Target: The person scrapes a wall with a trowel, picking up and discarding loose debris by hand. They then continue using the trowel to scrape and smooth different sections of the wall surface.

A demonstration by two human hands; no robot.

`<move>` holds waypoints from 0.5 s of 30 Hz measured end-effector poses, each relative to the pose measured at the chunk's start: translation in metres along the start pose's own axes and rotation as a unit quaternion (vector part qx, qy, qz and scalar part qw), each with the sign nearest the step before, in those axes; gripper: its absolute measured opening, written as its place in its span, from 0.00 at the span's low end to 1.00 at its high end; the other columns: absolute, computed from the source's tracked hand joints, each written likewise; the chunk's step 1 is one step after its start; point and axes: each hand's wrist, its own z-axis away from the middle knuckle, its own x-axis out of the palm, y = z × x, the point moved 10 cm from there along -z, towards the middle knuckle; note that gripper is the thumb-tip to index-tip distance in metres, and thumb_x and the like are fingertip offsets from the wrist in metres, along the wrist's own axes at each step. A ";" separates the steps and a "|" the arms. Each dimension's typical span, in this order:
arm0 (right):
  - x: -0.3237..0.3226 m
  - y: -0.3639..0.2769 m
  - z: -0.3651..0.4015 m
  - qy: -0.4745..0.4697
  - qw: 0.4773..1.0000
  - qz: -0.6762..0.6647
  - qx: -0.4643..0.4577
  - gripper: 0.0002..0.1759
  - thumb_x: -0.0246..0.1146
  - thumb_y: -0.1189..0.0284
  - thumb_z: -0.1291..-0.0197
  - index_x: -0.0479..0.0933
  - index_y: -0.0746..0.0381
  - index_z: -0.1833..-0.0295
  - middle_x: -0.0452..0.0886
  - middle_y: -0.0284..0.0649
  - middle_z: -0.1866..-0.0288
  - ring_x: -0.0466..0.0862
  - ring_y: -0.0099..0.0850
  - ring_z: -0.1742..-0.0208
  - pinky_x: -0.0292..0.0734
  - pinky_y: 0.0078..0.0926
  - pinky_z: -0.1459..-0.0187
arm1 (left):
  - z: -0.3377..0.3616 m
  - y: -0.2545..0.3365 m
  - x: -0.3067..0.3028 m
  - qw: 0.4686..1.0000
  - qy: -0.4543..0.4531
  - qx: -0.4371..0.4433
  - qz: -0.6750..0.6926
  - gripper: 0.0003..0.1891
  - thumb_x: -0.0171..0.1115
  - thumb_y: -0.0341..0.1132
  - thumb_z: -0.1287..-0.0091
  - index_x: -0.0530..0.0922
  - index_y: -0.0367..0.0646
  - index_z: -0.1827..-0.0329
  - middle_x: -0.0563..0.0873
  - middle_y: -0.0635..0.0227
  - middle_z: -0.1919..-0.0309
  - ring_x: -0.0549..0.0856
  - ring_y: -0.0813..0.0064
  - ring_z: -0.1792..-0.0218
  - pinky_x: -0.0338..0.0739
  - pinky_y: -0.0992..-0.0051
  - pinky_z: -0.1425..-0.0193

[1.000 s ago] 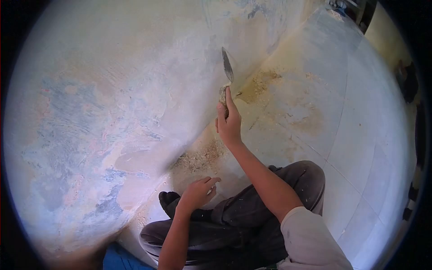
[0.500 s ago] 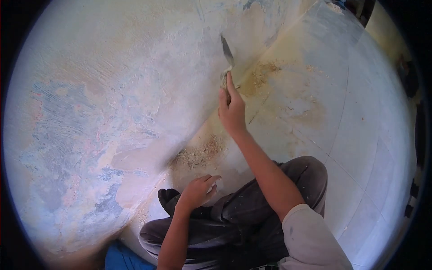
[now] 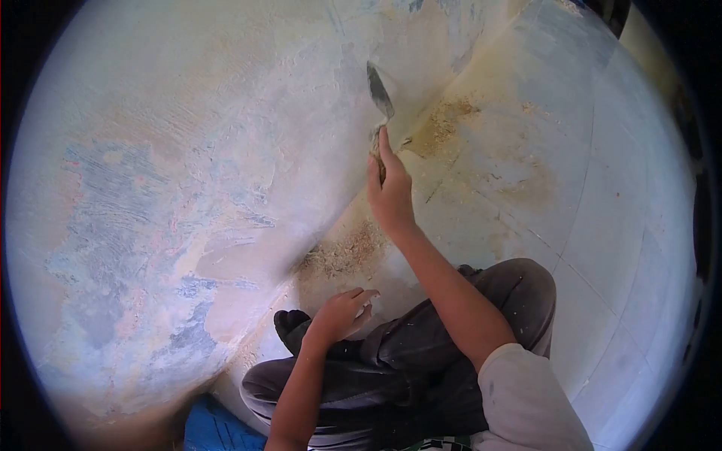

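My right hand [image 3: 391,194] is closed round the handle of a small pointed trowel [image 3: 380,92]. Its grey blade points up and away, close to the patchy plastered wall [image 3: 248,128]. My thumb lies along the top of the handle, which is crusted with pale material. Lower down, my left hand [image 3: 344,314] hovers over my crossed legs, its fingers loosely bent and apart. Whitish residue marks its fingertips, and nothing shows between them.
Crumbly debris [image 3: 342,255] lies on the floor at the wall's foot, with another brownish heap [image 3: 449,124] farther along. Pale floor tiles [image 3: 594,248] stretch to the right. A blue item [image 3: 218,427] sits at the bottom left, beside my knee.
The trowel blade has turned so that more of its flat face shows. My left hand has risen slightly and its fingers have shifted. The whole view has moved a little.
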 end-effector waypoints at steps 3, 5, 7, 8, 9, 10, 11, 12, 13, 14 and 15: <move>-0.015 0.016 -0.040 -0.018 0.998 -0.021 0.061 0.31 0.55 0.72 0.24 0.61 0.67 0.19 0.80 0.51 0.59 0.82 0.41 0.58 0.77 0.39 0.52 | 0.000 0.001 0.001 1.000 -0.010 -0.004 -0.002 0.17 0.60 0.30 0.30 0.80 0.46 0.39 0.86 0.56 0.56 0.86 0.50 0.54 0.81 0.56 0.48; -0.016 0.012 -0.034 -0.022 0.997 -0.045 0.054 0.31 0.55 0.72 0.24 0.60 0.68 0.19 0.79 0.51 0.59 0.82 0.42 0.58 0.77 0.38 0.52 | 0.005 0.002 0.002 1.000 -0.016 -0.009 0.001 0.17 0.60 0.31 0.30 0.80 0.47 0.39 0.86 0.56 0.55 0.86 0.51 0.54 0.81 0.56 0.48; -0.004 0.004 -0.008 -0.017 0.999 -0.016 0.039 0.31 0.56 0.71 0.24 0.61 0.68 0.19 0.79 0.52 0.59 0.82 0.43 0.58 0.77 0.39 0.51 | 0.002 0.003 -0.001 1.000 -0.015 -0.006 -0.001 0.17 0.60 0.31 0.30 0.80 0.47 0.39 0.86 0.56 0.55 0.86 0.51 0.53 0.81 0.57 0.48; 0.000 0.003 -0.004 -0.017 0.999 -0.015 0.038 0.31 0.56 0.71 0.24 0.61 0.68 0.19 0.79 0.52 0.59 0.82 0.43 0.58 0.77 0.39 0.51 | 0.001 0.001 0.000 1.000 -0.013 -0.009 -0.001 0.17 0.60 0.31 0.30 0.80 0.47 0.39 0.86 0.56 0.54 0.86 0.51 0.53 0.81 0.57 0.48; 0.002 -0.002 -0.001 -0.011 0.999 -0.019 0.031 0.31 0.56 0.72 0.24 0.61 0.69 0.20 0.79 0.52 0.60 0.81 0.43 0.58 0.77 0.39 0.51 | 0.000 0.001 0.000 1.000 -0.013 -0.011 -0.001 0.17 0.60 0.31 0.30 0.80 0.47 0.39 0.86 0.56 0.54 0.86 0.51 0.53 0.81 0.57 0.48; 0.002 -0.003 0.001 -0.005 0.999 -0.023 0.026 0.31 0.56 0.72 0.25 0.61 0.69 0.20 0.79 0.52 0.60 0.81 0.44 0.59 0.77 0.39 0.51 | -0.001 0.001 0.000 1.000 -0.015 -0.010 -0.001 0.17 0.60 0.31 0.30 0.80 0.47 0.39 0.86 0.56 0.54 0.86 0.51 0.53 0.81 0.57 0.48; 0.000 0.002 -0.007 -0.004 0.999 -0.021 0.028 0.31 0.56 0.72 0.25 0.61 0.69 0.20 0.79 0.52 0.60 0.81 0.44 0.59 0.77 0.39 0.51 | -0.001 0.000 0.001 1.000 -0.017 -0.012 -0.001 0.17 0.60 0.31 0.30 0.80 0.48 0.39 0.86 0.56 0.54 0.86 0.51 0.53 0.81 0.57 0.47; -0.008 0.004 -0.025 0.007 1.000 -0.005 0.013 0.31 0.56 0.73 0.25 0.61 0.66 0.19 0.80 0.48 0.60 0.78 0.35 0.62 0.76 0.32 0.55 | 0.001 0.001 0.003 1.000 -0.019 -0.017 0.001 0.17 0.60 0.31 0.30 0.80 0.48 0.39 0.87 0.56 0.53 0.87 0.51 0.53 0.81 0.56 0.47; -0.017 0.001 -0.037 0.019 1.000 0.011 -0.002 0.31 0.56 0.74 0.25 0.62 0.64 0.19 0.81 0.44 0.60 0.75 0.26 0.65 0.75 0.25 0.59 | 0.001 0.002 0.003 1.000 -0.021 -0.019 0.003 0.17 0.60 0.31 0.30 0.80 0.48 0.39 0.87 0.56 0.53 0.87 0.51 0.53 0.81 0.56 0.47; -0.017 0.004 -0.038 -0.014 0.999 -0.018 0.028 0.31 0.56 0.73 0.25 0.61 0.69 0.20 0.79 0.51 0.61 0.81 0.42 0.59 0.76 0.40 0.53 | 0.003 0.004 0.004 0.999 -0.027 -0.020 0.003 0.17 0.60 0.31 0.30 0.80 0.48 0.39 0.87 0.56 0.53 0.87 0.51 0.53 0.81 0.56 0.47; -0.013 0.001 -0.031 -0.013 0.999 -0.020 0.026 0.31 0.56 0.73 0.25 0.61 0.69 0.20 0.79 0.51 0.61 0.81 0.42 0.59 0.76 0.40 0.53 | 0.001 0.005 0.001 0.999 -0.030 -0.017 -0.001 0.17 0.60 0.31 0.30 0.80 0.48 0.39 0.87 0.56 0.53 0.87 0.51 0.54 0.81 0.56 0.47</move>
